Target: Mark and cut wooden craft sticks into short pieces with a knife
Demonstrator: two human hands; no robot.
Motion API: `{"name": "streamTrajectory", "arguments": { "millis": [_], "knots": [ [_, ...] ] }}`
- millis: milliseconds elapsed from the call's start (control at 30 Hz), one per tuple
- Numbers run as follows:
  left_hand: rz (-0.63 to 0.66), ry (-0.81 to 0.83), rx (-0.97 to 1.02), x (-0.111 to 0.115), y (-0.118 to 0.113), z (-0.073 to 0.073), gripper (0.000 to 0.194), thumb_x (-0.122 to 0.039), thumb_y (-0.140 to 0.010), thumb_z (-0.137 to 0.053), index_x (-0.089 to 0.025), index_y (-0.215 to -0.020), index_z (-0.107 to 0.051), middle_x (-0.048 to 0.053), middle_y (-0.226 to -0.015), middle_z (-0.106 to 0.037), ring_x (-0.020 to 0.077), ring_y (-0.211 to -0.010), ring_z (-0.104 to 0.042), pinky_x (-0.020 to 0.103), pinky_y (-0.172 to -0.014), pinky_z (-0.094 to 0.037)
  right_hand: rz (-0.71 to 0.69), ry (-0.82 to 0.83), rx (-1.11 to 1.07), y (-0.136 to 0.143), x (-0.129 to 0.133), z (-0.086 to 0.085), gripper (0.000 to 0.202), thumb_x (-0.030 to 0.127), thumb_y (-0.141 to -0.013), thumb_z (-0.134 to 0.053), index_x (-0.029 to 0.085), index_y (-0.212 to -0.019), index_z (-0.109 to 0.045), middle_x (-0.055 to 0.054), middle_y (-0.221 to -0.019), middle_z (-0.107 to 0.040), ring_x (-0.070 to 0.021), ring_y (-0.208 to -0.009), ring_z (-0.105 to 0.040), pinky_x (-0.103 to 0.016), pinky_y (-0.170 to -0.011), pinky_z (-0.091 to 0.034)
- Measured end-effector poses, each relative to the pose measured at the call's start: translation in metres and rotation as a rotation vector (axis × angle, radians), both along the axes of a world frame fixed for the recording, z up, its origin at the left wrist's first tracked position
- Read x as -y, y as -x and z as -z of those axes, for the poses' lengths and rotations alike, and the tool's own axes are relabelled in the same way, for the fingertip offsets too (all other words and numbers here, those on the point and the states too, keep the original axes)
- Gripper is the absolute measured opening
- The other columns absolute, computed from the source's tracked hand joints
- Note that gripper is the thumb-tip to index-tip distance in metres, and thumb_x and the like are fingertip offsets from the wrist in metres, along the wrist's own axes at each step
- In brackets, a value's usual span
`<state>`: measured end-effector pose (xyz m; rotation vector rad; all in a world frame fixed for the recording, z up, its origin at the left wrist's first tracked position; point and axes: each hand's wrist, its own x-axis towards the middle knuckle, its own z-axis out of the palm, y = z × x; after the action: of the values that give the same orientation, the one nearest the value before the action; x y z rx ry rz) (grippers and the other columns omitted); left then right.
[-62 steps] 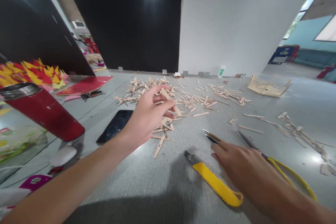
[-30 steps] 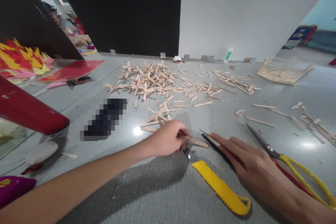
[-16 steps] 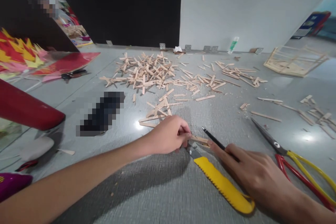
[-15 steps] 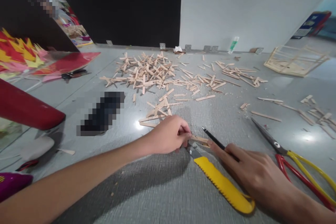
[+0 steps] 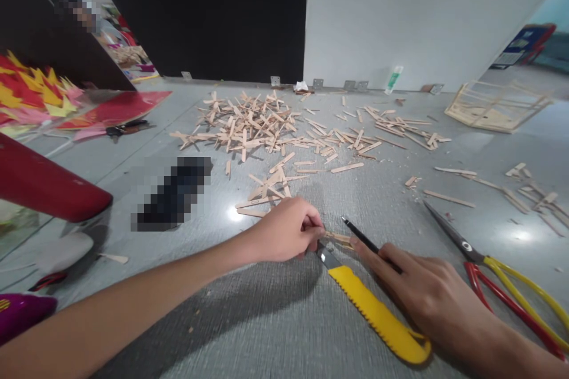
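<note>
My left hand (image 5: pixel 288 230) is closed in a pinch on one end of short wooden craft sticks (image 5: pixel 338 238), which look stacked together. At their other end, the fingertips of my right hand (image 5: pixel 424 287) touch the wood. That same hand keeps a black pen (image 5: pixel 361 237) gripped, its tip pointing up and left above the sticks. Just below both hands a yellow utility knife (image 5: pixel 377 315) lies on the grey surface, its blade towards my left fingers. To the right of my right hand rest large scissors (image 5: pixel 478 254) with red and yellow handles.
A heap of craft sticks (image 5: pixel 249 124) spreads ahead, with loose pieces to the right. A stick frame (image 5: pixel 493 108) stands far right. On the left are a blurred dark object (image 5: pixel 175 192), a red cylinder (image 5: pixel 53 180) and a white device (image 5: pixel 66 251). Upright panels (image 5: pixel 200 12) close the back.
The sticks between my hands have tilted slightly, now showing more of their edge. Both hands keep their grip in almost the same place; the view has shifted a little.
</note>
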<state>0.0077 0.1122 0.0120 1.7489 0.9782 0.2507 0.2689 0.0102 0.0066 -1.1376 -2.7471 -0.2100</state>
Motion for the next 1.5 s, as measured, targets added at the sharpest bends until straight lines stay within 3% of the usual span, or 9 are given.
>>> {"name": "streamTrajectory", "arguments": {
  "millis": [267, 467, 700, 967, 1367, 1500],
  "knots": [
    [0.005, -0.013, 0.002, 0.0, 0.0, -0.001, 0.029, -0.021, -0.099, -0.058, -0.019, -0.071, -0.065, 0.002, -0.064, -0.071, 0.0139, -0.048, -0.064, 0.023, -0.05, -0.047, 0.017, 0.019, 0.007, -0.001, 0.002, 0.002, 0.062, -0.005, -0.094, -0.038, 0.009, -0.155, -0.044, -0.003, -0.088, -0.066, -0.0188, -0.059, -0.07, -0.032, -0.048, -0.054],
    [0.026, -0.069, 0.017, 0.003, 0.0, -0.002, 0.031, -0.026, -0.1, -0.06, -0.019, -0.071, -0.068, 0.001, -0.06, -0.068, 0.0141, -0.049, -0.062, 0.024, -0.053, -0.046, -0.012, 0.073, 0.078, -0.001, -0.003, -0.017, 0.066, -0.003, -0.089, -0.046, 0.006, -0.155, -0.046, -0.004, -0.092, -0.07, -0.0189, -0.065, -0.073, -0.031, -0.053, -0.057],
    [0.001, -0.118, 0.005, 0.011, -0.004, -0.004, 0.031, -0.023, -0.099, -0.06, -0.02, -0.069, -0.068, -0.001, -0.052, -0.063, 0.0145, -0.047, -0.06, 0.025, -0.054, -0.043, -0.087, -0.183, 0.275, -0.003, -0.004, -0.019, 0.066, -0.003, -0.083, -0.046, 0.001, -0.149, -0.048, -0.001, -0.081, -0.066, -0.0218, -0.053, -0.069, -0.037, -0.042, -0.048],
    [0.009, -0.078, 0.019, 0.011, -0.004, 0.001, 0.029, -0.02, -0.099, -0.055, -0.019, -0.071, -0.062, 0.003, -0.063, -0.071, 0.0151, -0.049, -0.065, 0.023, -0.05, -0.046, -0.125, -0.161, 0.246, -0.006, -0.015, -0.024, 0.064, -0.006, -0.085, -0.04, 0.005, -0.148, -0.046, 0.001, -0.082, -0.066, -0.0179, -0.051, -0.067, -0.034, -0.048, -0.05],
    [0.034, -0.099, 0.012, 0.011, -0.002, -0.002, 0.029, -0.021, -0.099, -0.056, -0.019, -0.071, -0.063, -0.001, -0.053, -0.063, 0.015, -0.046, -0.062, 0.022, -0.048, -0.045, -0.027, -0.186, 0.268, -0.004, -0.008, -0.019, 0.08, -0.005, -0.072, -0.051, 0.01, -0.15, -0.046, 0.002, -0.082, -0.064, -0.0177, -0.049, -0.066, -0.035, -0.042, -0.047],
    [0.045, -0.106, 0.01, 0.01, -0.002, -0.001, 0.029, -0.019, -0.099, -0.057, -0.019, -0.071, -0.063, -0.002, -0.051, -0.062, 0.0142, -0.044, -0.06, 0.022, -0.047, -0.045, 0.034, -0.243, 0.276, 0.003, -0.001, -0.019, 0.074, -0.004, -0.071, -0.052, 0.012, -0.143, -0.053, 0.004, -0.076, -0.063, -0.0159, -0.045, -0.063, -0.034, -0.042, -0.043]
  ]
}}
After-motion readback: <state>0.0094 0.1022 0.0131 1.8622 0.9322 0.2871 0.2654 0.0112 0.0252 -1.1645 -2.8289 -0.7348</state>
